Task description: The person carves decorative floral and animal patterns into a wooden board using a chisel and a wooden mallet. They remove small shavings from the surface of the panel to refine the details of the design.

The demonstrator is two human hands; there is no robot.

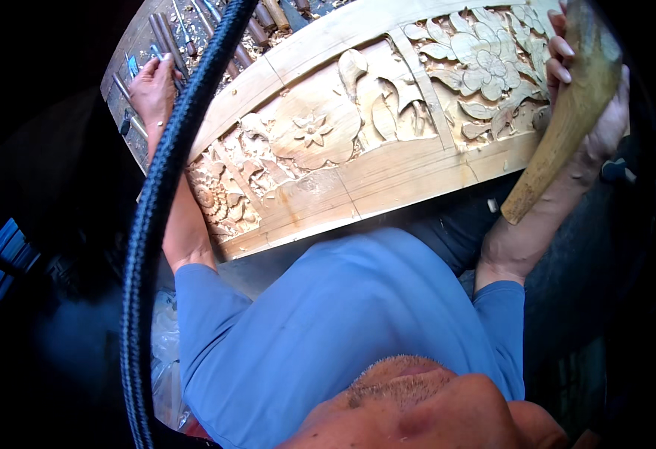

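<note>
A pale wooden panel (pixel 320 191), carved with flowers and leaves in relief, lies across in front of me. At its right end my right hand (pixel 608 123) is closed around a worn wooden mallet (pixel 567 138), whose narrow end points down toward my forearm. My left hand (pixel 152 90) is beyond the panel's left end, among the carving tools. Its thumb and fingers are pinched together; what they hold is too small to tell. Right beside it lies a dark chisel (pixel 165 37).
More carving chisels (pixel 257 31) lie along the far side of the worktop (pixel 139 45), with wood shavings between them. A black braided cable (pixel 165 179) crosses the view on the left. Clear plastic bags (pixel 166 359) are low at the left.
</note>
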